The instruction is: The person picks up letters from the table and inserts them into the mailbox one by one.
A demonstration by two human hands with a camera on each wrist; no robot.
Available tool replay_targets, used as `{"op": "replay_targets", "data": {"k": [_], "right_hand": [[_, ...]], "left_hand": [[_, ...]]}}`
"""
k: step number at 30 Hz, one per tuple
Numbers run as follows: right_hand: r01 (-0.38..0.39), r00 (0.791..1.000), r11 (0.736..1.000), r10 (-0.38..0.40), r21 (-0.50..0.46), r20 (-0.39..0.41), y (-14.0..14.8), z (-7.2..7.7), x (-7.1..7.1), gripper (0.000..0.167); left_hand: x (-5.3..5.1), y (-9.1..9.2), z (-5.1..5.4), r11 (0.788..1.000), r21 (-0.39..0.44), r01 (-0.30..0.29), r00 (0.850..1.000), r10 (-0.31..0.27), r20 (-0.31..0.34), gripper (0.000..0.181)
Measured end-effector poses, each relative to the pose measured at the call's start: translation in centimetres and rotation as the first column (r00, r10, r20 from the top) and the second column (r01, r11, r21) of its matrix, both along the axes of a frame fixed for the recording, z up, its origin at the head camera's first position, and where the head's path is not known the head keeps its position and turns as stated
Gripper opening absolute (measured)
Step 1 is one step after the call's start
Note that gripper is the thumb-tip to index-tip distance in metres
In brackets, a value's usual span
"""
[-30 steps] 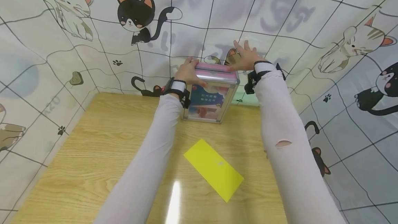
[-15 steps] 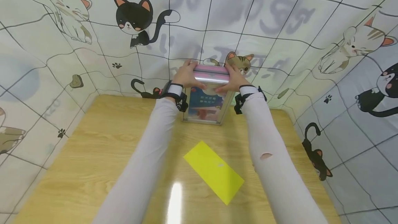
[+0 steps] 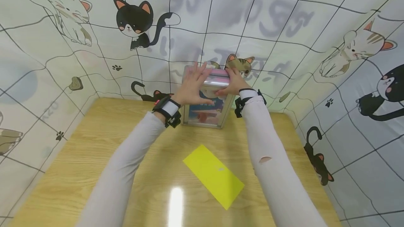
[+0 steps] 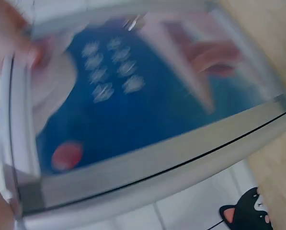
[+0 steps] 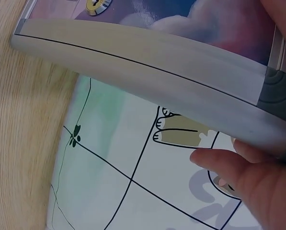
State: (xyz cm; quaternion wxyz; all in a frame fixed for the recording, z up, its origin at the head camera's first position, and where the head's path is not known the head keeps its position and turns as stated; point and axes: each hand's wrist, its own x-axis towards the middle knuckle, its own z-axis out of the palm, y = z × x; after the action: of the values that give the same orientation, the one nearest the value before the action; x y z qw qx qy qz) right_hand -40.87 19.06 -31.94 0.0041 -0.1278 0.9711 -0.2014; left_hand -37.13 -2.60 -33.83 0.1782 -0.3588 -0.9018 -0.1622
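Note:
An upright box with a pink top, silver frame and clear front over a blue picture stands at the back of the wooden table. A dark slot runs along its top. A round lock shows on its front in the right wrist view. My right hand grips the box's upper right edge, thumb in front and fingers behind. My left hand is spread before the upper left of the box, fingers straight; whether it touches cannot be told. A yellow paper rectangle lies flat in front of the box.
The wooden table is bordered at the back and sides by a white cloth printed with cats and black grid lines. The box stands close to the back cloth. A bright light reflection lies on the table's front part.
My right hand has come inward from beside the box and taken hold of its right edge. My left hand has loosened from the left top corner and spread its fingers.

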Motion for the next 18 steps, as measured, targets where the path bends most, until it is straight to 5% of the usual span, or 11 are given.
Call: {"op": "replay_targets", "data": {"k": [8, 14, 18], "right_hand": [[-0.016, 1.000, 1.000, 0.016, -0.001, 0.022, 0.2, 0.3, 0.5, 0.110], [-0.044, 0.998, 0.999, 0.045, -0.026, 0.042, 0.5, 0.3, 0.4, 0.113], [-0.055, 0.998, 0.995, 0.057, -0.081, 0.026, 0.3, 0.4, 0.5, 0.109]], "left_hand": [[2.4, 1.0, -4.1, 0.966, -0.070, 0.250, 0.967, -0.245, 0.069, 0.113], [4.4, 1.8, -7.8, 0.936, -0.152, 0.316, 0.924, -0.267, 0.275, 0.111], [5.8, 2.8, -10.6, 0.913, -0.192, 0.359, 0.900, -0.285, 0.329, 0.110]]}}
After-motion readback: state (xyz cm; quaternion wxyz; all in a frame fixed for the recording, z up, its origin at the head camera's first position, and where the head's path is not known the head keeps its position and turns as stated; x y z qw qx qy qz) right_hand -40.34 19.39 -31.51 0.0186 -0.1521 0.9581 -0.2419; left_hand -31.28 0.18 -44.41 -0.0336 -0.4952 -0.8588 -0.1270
